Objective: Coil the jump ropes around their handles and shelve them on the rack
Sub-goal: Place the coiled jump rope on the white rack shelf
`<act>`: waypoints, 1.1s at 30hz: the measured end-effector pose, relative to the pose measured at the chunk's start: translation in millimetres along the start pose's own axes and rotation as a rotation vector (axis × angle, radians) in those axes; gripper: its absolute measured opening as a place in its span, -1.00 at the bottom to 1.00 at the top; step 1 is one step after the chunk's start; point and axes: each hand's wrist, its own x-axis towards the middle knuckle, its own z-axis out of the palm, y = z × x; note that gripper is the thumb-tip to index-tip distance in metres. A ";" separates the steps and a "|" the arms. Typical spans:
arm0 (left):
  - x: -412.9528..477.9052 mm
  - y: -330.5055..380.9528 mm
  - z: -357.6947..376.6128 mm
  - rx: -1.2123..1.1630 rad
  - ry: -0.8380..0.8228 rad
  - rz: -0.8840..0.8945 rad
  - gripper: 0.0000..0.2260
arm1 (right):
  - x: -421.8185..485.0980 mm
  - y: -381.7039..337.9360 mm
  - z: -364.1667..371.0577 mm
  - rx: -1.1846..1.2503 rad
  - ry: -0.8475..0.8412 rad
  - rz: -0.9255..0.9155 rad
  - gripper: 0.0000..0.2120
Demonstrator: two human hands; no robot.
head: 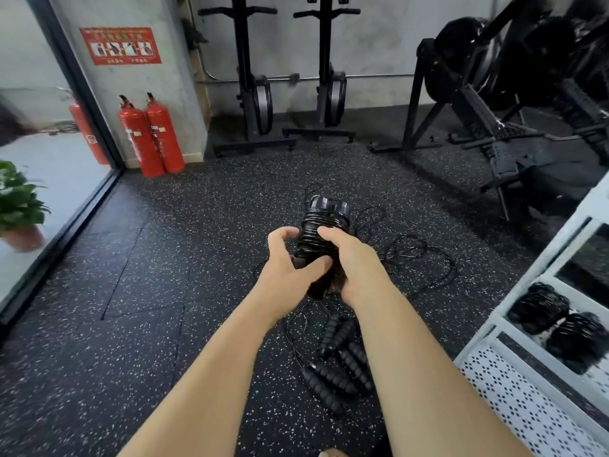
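A black jump rope is coiled around its pair of handles and held upright above the floor. My right hand grips the coiled bundle from the right. My left hand holds it from the left, thumb across its lower part. Below my arms, several loose black ribbed handles lie on the floor with uncoiled thin rope spread around them. The white rack stands at the right; two coiled rope bundles lie on its shelf.
Speckled black rubber floor all around. Two red fire extinguishers stand by a pillar at the left, next to a glass wall and a potted plant. Black gym machines and a weight rack line the back.
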 end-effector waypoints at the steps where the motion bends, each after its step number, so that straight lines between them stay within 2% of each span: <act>1: 0.4 1.3 -0.7 -0.046 -0.025 -0.030 -0.54 | 0.1 0.3 -5.0 0.008 0.006 -0.008 -0.68; 4: -2.2 2.6 4.0 -0.060 -0.082 -0.074 -0.52 | -3.9 2.3 -18.3 0.006 0.019 -0.033 -0.66; 7: -8.7 4.2 20.4 -0.046 -0.125 -0.080 -0.68 | -14.9 -0.2 -36.4 -0.012 0.064 -0.045 -0.66; 9: -15.8 11.6 36.3 -0.057 -0.166 -0.085 -0.70 | -25.5 -4.7 -54.2 -0.015 0.092 -0.043 -0.66; 11: -22.8 21.8 54.3 -0.039 -0.197 -0.087 -0.67 | -37.8 -9.3 -74.7 -0.015 0.128 -0.046 -0.65; 15: -37.7 42.8 94.3 0.003 -0.242 -0.043 -0.45 | -62.8 -14.2 -114.4 0.014 0.206 -0.074 -0.64; 17: -46.3 51.8 115.0 0.009 -0.257 -0.033 -0.49 | -72.5 -12.3 -133.5 0.037 0.231 -0.076 -0.55; 19: -55.9 58.2 134.9 0.019 -0.268 -0.024 -0.54 | -83.7 -9.3 -152.8 0.030 0.241 -0.084 -0.63; 22: -68.0 61.9 164.4 0.028 -0.261 -0.023 -0.59 | -103.3 -4.2 -184.3 -0.023 0.255 -0.080 -0.95; 25: -76.1 58.9 192.5 0.018 -0.315 -0.038 -0.61 | -113.3 2.6 -219.4 -0.047 0.251 -0.093 -0.83; 29: -80.5 52.7 230.9 -0.002 -0.416 -0.057 -0.59 | -122.4 14.0 -257.4 -0.060 0.278 -0.162 -0.86; 33: -76.2 50.6 269.8 -0.018 -0.509 -0.031 -0.52 | -112.4 14.7 -294.5 -0.022 0.434 -0.189 -0.80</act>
